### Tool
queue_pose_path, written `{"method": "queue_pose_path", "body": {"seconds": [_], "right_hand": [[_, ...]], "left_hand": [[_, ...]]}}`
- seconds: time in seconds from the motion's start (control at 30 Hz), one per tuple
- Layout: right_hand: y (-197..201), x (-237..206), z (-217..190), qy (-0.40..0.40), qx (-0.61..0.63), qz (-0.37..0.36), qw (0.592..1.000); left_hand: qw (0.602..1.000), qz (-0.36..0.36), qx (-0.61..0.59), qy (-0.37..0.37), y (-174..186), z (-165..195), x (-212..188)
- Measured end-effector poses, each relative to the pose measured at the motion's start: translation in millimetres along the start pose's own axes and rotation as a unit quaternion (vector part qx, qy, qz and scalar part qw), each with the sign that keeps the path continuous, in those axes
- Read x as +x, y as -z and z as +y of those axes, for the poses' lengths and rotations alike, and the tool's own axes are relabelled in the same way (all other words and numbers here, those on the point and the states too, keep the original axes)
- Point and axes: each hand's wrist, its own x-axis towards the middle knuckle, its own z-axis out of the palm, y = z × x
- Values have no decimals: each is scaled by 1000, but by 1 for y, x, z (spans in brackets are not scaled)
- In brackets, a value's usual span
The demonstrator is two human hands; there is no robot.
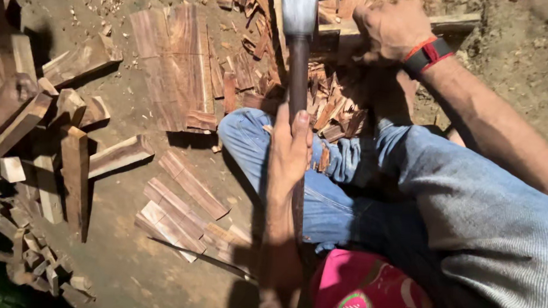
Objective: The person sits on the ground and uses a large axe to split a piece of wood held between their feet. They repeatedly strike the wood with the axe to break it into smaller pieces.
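Note:
My left hand (pixel 289 150) is closed around the dark handle (pixel 298 73) of a hatchet, whose grey metal head (pixel 298 8) is up at the top edge of the view. My right hand (pixel 389 29), with a red and black wristband (pixel 427 53), grips a piece of wood (pixel 335 31) lying at the end of a pale plank (pixel 453 22), just right of the hatchet head. Beneath them is a heap of reddish wood chips and offcuts (pixel 327 106). My legs in blue jeans (pixel 347 196) are folded on the dirt ground.
A wide reddish-brown slab (pixel 173 62) lies left of the hatchet. Short split strips (pixel 182 212) lie in rows by my knee. Rough blocks and billets (pixel 46 153) are piled at the left. A pink patterned cloth (pixel 360 292) is at the bottom.

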Motion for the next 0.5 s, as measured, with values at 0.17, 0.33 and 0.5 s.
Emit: {"method": "queue_pose_path", "body": {"seconds": [0.17,0.33,0.5], "right_hand": [[5,-1,0,-18,34,-45,998],[6,-2,1,-23,35,-56,998],[4,-3,3,-1,30,-12,999]], "left_hand": [[993,-9,-39,-110,5,17,-20],[1000,13,23,-7,-28,10,-5],[993,-19,-117,26,-28,-4,-4]]}}
